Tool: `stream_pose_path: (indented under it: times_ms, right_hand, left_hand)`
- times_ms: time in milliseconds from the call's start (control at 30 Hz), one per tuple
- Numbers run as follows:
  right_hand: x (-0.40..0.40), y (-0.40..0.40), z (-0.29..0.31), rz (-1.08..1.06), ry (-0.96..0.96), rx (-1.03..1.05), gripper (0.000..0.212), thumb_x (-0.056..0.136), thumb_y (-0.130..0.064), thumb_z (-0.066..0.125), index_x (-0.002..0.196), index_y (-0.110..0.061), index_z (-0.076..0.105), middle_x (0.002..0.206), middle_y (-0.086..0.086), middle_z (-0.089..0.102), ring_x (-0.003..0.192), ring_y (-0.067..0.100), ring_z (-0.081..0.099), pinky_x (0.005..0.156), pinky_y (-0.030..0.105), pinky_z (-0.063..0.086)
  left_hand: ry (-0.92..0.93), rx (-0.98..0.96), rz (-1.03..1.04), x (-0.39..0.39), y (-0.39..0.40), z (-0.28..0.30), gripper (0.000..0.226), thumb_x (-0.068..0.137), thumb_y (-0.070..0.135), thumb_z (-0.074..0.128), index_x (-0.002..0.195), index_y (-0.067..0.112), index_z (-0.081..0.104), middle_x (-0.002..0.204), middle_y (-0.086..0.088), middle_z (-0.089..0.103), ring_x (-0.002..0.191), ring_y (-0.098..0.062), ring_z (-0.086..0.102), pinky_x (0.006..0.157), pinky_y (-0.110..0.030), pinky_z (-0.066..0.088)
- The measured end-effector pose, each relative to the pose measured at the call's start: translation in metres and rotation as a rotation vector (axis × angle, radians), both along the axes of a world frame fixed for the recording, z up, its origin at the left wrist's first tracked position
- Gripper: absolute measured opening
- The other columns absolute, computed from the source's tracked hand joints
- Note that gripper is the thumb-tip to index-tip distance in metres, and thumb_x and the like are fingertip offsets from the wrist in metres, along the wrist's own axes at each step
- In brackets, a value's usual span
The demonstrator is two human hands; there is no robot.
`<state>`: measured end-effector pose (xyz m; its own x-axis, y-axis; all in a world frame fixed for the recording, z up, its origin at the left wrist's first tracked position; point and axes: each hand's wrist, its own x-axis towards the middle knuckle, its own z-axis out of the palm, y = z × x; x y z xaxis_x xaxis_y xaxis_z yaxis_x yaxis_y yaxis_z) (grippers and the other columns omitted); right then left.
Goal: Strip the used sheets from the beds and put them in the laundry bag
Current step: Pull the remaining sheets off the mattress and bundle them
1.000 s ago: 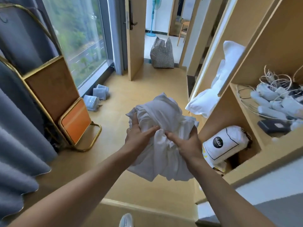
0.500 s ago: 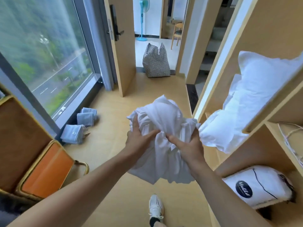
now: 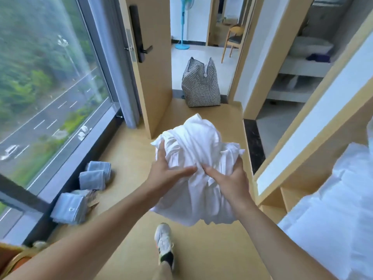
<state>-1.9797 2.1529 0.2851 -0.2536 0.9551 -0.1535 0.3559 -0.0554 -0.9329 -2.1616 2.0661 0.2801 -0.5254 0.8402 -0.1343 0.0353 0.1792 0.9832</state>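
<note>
1. Head view, looking down a wood-floored room toward an open doorway.
2. Bundle of white sheets point(image 3: 198, 170) held up in mid-frame, clear of the floor, bunched into a loose ball with its lower folds hanging.
3. Left hand point(image 3: 168, 174) spread against the bundle's left side, fingers reaching up over the cloth, thumb pressed in toward the middle.
4. Right hand point(image 3: 230, 179) gripping the bundle's right side, thumb pinched into the folds, fingers wrapped round behind and mostly hidden.
5. Checked laundry bag point(image 3: 200, 85) standing upright on the floor at the far doorway, well apart from the bundle, top gaping.
6. Folded blue towels point(image 3: 80, 195) lying on the floor at left, along the base of the big window point(image 3: 44, 93).
7. White sneaker point(image 3: 164, 242) on the floor, near, under the bundle.
8. Wooden bunk frame point(image 3: 302, 150) at right, white bedding point(image 3: 331, 219) spilling from it at near right.
9. Open wooden door point(image 3: 153, 63) left of the bag.
</note>
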Motion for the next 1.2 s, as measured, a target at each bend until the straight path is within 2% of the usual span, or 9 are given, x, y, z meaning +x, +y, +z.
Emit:
stream_pose_path:
  times_ms: [133, 333, 467, 700, 800, 933, 1033, 1200]
  right_hand:
    - [-0.07, 0.1, -0.003, -0.057, -0.018, -0.024, 0.103, 0.04, -0.089, 0.081, 0.131, -0.06, 0.042, 0.124, -0.007, 0.063, 0.114, 0.019, 0.065, 0.102, 0.049, 0.053]
    - [-0.147, 0.23, 0.023, -0.13, 0.01, -0.054, 0.074, 0.058, -0.069, 0.088, 0.119, -0.055, 0.048, 0.112, -0.019, 0.068, 0.103, 0.009, 0.068, 0.093, 0.039, 0.056]
    - [-0.196, 0.327, 0.015, -0.182, 0.057, -0.071, 0.08, 0.056, -0.069, 0.088, 0.125, -0.052, 0.05, 0.109, -0.019, 0.071, 0.103, 0.008, 0.069, 0.096, 0.041, 0.057]
    - [-0.294, 0.536, -0.028, -0.161, 0.087, -0.121, 0.075, 0.049, -0.071, 0.089, 0.112, -0.054, 0.053, 0.106, -0.015, 0.073, 0.1, 0.012, 0.072, 0.094, 0.043, 0.058]
    - [-0.337, 0.62, -0.021, -0.115, 0.07, -0.14, 0.082, 0.049, -0.071, 0.089, 0.119, -0.049, 0.053, 0.106, -0.014, 0.073, 0.098, 0.011, 0.072, 0.093, 0.042, 0.059]
    - [-0.397, 0.718, -0.005, -0.043, 0.069, -0.134, 0.072, 0.061, -0.06, 0.092, 0.119, -0.046, 0.052, 0.104, -0.016, 0.071, 0.094, 0.007, 0.07, 0.09, 0.038, 0.059]
    - [-0.442, 0.788, -0.004, -0.052, 0.072, -0.117, 0.073, 0.054, -0.066, 0.09, 0.114, -0.048, 0.053, 0.104, -0.016, 0.072, 0.094, 0.009, 0.072, 0.089, 0.04, 0.06]
    - [-0.512, 0.907, -0.022, -0.108, 0.092, -0.129, 0.073, 0.049, -0.067, 0.091, 0.111, -0.052, 0.054, 0.104, -0.015, 0.075, 0.096, 0.011, 0.074, 0.09, 0.045, 0.06]
  left_hand:
    - [-0.04, 0.022, -0.083, -0.079, 0.115, -0.017, 0.132, 0.047, 0.059, 0.1, 0.151, 0.06, 0.019, 0.144, 0.013, 0.058, 0.129, -0.014, 0.059, 0.108, -0.047, 0.05]
    - [-0.016, 0.0, -0.167, -0.17, 0.273, -0.008, 0.135, 0.043, 0.062, 0.101, 0.151, 0.058, 0.02, 0.143, 0.01, 0.058, 0.129, -0.017, 0.06, 0.105, -0.049, 0.052]
    - [0.037, -0.017, -0.232, -0.224, 0.381, -0.013, 0.134, 0.043, 0.063, 0.1, 0.15, 0.061, 0.019, 0.145, 0.009, 0.057, 0.133, -0.018, 0.057, 0.107, -0.049, 0.05]
    - [0.072, -0.097, -0.173, -0.317, 0.575, -0.032, 0.136, 0.04, 0.067, 0.099, 0.15, 0.058, 0.02, 0.137, 0.005, 0.062, 0.124, -0.02, 0.063, 0.102, -0.048, 0.055]
    - [0.052, -0.144, -0.123, -0.354, 0.647, -0.019, 0.137, 0.039, 0.068, 0.097, 0.152, 0.053, 0.021, 0.135, 0.003, 0.064, 0.12, -0.021, 0.065, 0.1, -0.046, 0.056]
    - [0.063, -0.165, -0.062, -0.411, 0.734, -0.001, 0.14, 0.039, 0.068, 0.097, 0.154, 0.049, 0.019, 0.134, 0.003, 0.064, 0.119, -0.02, 0.066, 0.1, -0.046, 0.056]
    - [0.057, -0.175, -0.057, -0.454, 0.801, 0.005, 0.139, 0.039, 0.068, 0.098, 0.152, 0.053, 0.02, 0.134, 0.002, 0.065, 0.116, -0.02, 0.068, 0.097, -0.046, 0.058]
    - [0.116, -0.24, -0.092, -0.523, 0.931, -0.002, 0.151, 0.034, 0.074, 0.09, 0.159, 0.044, 0.011, 0.145, 0.001, 0.049, 0.129, -0.022, 0.056, 0.107, -0.046, 0.05]
